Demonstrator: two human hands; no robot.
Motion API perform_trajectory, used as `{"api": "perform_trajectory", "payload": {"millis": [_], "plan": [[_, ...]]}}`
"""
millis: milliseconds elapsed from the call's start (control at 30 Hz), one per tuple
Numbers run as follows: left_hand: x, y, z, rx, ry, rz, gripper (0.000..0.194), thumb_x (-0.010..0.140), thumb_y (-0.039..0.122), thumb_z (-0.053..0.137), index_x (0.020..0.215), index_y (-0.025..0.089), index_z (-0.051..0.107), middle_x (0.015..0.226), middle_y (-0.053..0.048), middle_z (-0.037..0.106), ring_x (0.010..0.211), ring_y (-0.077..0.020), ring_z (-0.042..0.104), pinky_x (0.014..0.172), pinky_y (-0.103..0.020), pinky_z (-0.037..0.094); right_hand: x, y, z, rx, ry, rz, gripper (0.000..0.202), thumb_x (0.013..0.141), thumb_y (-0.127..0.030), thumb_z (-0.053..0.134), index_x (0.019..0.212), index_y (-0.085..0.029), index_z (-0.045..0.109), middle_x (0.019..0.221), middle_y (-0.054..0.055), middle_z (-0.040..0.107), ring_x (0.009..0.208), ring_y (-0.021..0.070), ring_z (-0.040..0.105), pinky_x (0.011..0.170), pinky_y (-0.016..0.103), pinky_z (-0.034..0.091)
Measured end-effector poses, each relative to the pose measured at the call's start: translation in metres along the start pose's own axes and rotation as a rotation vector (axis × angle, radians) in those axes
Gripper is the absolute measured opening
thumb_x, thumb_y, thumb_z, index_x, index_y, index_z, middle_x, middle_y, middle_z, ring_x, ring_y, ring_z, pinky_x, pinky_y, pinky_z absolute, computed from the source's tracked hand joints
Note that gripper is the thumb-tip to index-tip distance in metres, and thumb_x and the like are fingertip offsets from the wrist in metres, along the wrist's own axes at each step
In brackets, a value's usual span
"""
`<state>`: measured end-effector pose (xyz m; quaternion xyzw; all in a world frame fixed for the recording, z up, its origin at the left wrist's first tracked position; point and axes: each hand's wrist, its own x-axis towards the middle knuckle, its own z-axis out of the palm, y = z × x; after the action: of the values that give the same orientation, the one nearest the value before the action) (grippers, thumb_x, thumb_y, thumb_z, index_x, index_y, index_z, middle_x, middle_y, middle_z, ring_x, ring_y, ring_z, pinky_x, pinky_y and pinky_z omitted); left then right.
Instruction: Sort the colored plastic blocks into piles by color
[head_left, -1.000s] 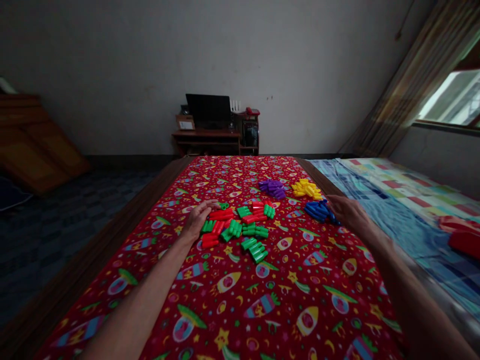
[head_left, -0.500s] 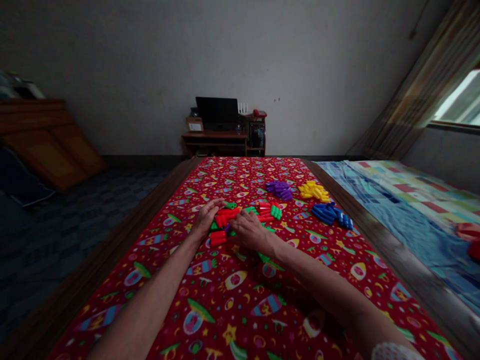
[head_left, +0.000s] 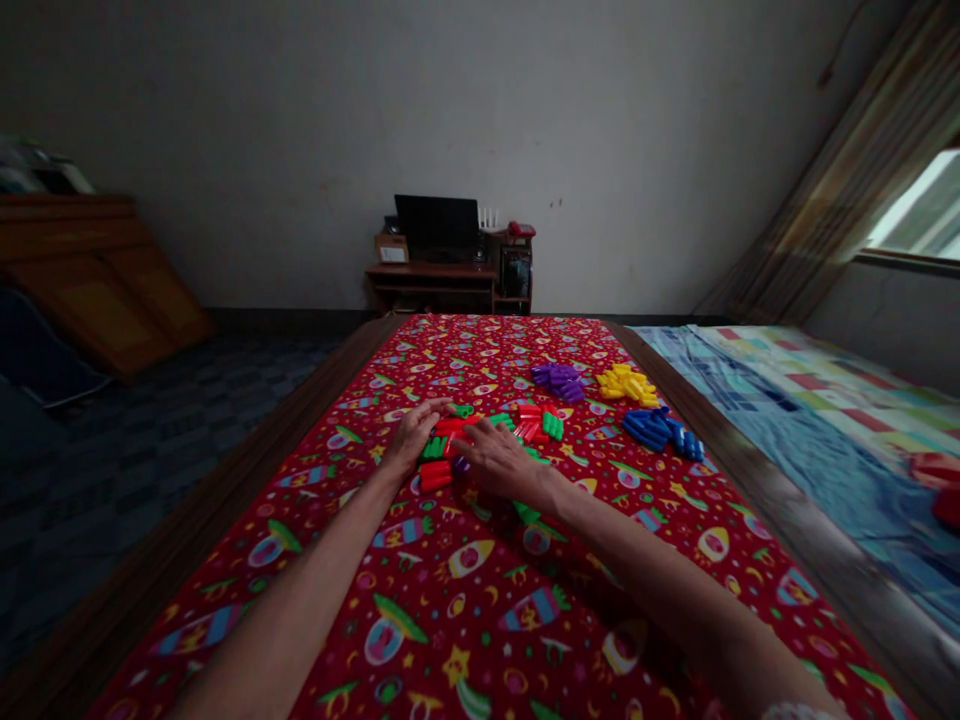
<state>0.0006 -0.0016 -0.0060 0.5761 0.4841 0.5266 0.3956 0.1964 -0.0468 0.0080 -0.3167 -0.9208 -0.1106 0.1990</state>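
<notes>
A mixed pile of ribbed plastic toy pieces lies on the tablecloth (head_left: 450, 570) between my hands. My left hand (head_left: 412, 438) rests at the pile's left edge, fingers stretched and slightly curved beside a green piece (head_left: 463, 411). My right hand (head_left: 506, 465) is bent over the middle, its fingertips down among red pieces; what they grip, if anything, is hidden. Near its fingertips lies a purple piece (head_left: 461, 466). A red piece (head_left: 435, 476) is at the near left, below a green piece (head_left: 433, 448). Another green piece (head_left: 553, 427) lies right of the hand.
Separate heaps of purple pieces (head_left: 559, 382), yellow pieces (head_left: 626, 384) and blue pieces (head_left: 662, 433) lie to the right. Beyond the table stands a desk with a monitor (head_left: 437, 226). A bed (head_left: 787, 430) adjoins the table's right side.
My right hand has shifted slightly, and red pieces near the left hand have moved, showing more of the green piece there. The left hand stays about where it was.
</notes>
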Motion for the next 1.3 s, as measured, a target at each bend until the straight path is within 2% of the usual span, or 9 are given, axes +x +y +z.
{"api": "perform_trajectory", "payload": {"millis": [200,367,500,633,733,1033,1133,1233,1300], "plan": [[-0.003,0.008,0.000,0.026,-0.006,0.001,0.042,0.068,0.039,0.055,0.101,0.017,0.067,0.097,-0.008,0.074,0.094,-0.0251,0.067,0.091,-0.038,0.049,0.014,-0.009,-0.009,0.113,-0.140,0.004,0.013,0.091,-0.019,0.049,0.093,-0.015,0.061,0.083,0.009,0.068,0.084,0.0217,0.058,0.083,0.037,0.045],[-0.005,0.011,0.000,0.039,-0.019,0.024,0.043,0.074,0.044,0.054,0.104,0.016,0.067,0.100,-0.009,0.073,0.097,-0.0260,0.066,0.090,-0.039,0.049,0.007,0.007,-0.027,0.679,0.115,0.285,0.022,0.092,-0.029,0.050,0.099,-0.015,0.066,0.089,0.007,0.071,0.077,0.0162,0.061,0.072,0.026,0.045],[-0.009,0.024,0.007,0.247,-0.070,0.254,0.035,0.079,0.048,0.051,0.087,0.020,0.071,0.104,-0.009,0.071,0.109,-0.0278,0.060,0.101,-0.040,0.043,0.015,0.015,-0.030,1.085,0.288,0.522,0.032,0.084,-0.045,0.058,0.090,-0.016,0.071,0.083,0.003,0.070,0.075,0.0162,0.061,0.068,0.025,0.046],[-0.014,0.038,0.025,0.332,-0.209,0.296,0.032,0.073,0.049,0.063,0.088,0.021,0.070,0.101,-0.009,0.071,0.106,-0.0289,0.062,0.099,-0.041,0.046,0.023,0.018,-0.028,1.336,0.354,0.548,0.037,0.078,-0.052,0.063,0.089,-0.018,0.072,0.083,0.002,0.070,0.081,0.0176,0.062,0.072,0.027,0.049],[-0.017,0.044,0.036,0.341,-0.149,0.257,0.036,0.071,0.052,0.067,0.088,0.020,0.070,0.096,-0.009,0.072,0.096,-0.0294,0.065,0.091,-0.042,0.050,0.023,0.020,-0.030,1.454,0.322,0.520,0.038,0.074,-0.052,0.067,0.087,-0.017,0.073,0.082,0.002,0.070,0.082,0.0176,0.063,0.077,0.029,0.049],[-0.025,0.053,0.040,0.409,-0.137,0.258,0.032,0.081,0.051,0.056,0.079,0.023,0.069,0.083,-0.007,0.072,0.089,-0.0283,0.066,0.085,-0.037,0.050,0.018,0.037,-0.031,1.355,0.248,0.565,0.036,0.071,-0.051,0.067,0.076,-0.016,0.071,0.068,0.001,0.068,0.064,0.0148,0.060,0.062,0.025,0.046],[-0.022,0.050,0.037,0.452,-0.153,0.348,0.034,0.087,0.047,0.047,0.076,0.023,0.068,0.087,-0.008,0.071,0.092,-0.0263,0.064,0.091,-0.037,0.048,0.012,0.067,-0.037,1.177,0.371,0.615,0.038,0.071,-0.051,0.066,0.081,-0.015,0.072,0.074,0.003,0.071,0.069,0.0171,0.063,0.065,0.026,0.047],[-0.014,0.038,0.026,0.494,-0.029,0.410,0.031,0.086,0.043,0.046,0.084,0.022,0.068,0.095,-0.008,0.070,0.099,-0.0260,0.062,0.098,-0.038,0.044,-0.004,0.115,-0.047,0.841,0.549,0.783,0.037,0.074,-0.045,0.062,0.090,-0.014,0.074,0.082,0.006,0.074,0.077,0.0203,0.066,0.071,0.029,0.048],[-0.007,0.026,0.016,0.501,0.065,0.393,0.029,0.084,0.042,0.046,0.091,0.022,0.067,0.100,-0.008,0.070,0.103,-0.0264,0.061,0.100,-0.039,0.043,-0.018,0.146,-0.051,0.584,0.574,0.912,0.033,0.078,-0.040,0.058,0.091,-0.014,0.074,0.084,0.007,0.074,0.081,0.0218,0.066,0.075,0.030,0.048]]}}
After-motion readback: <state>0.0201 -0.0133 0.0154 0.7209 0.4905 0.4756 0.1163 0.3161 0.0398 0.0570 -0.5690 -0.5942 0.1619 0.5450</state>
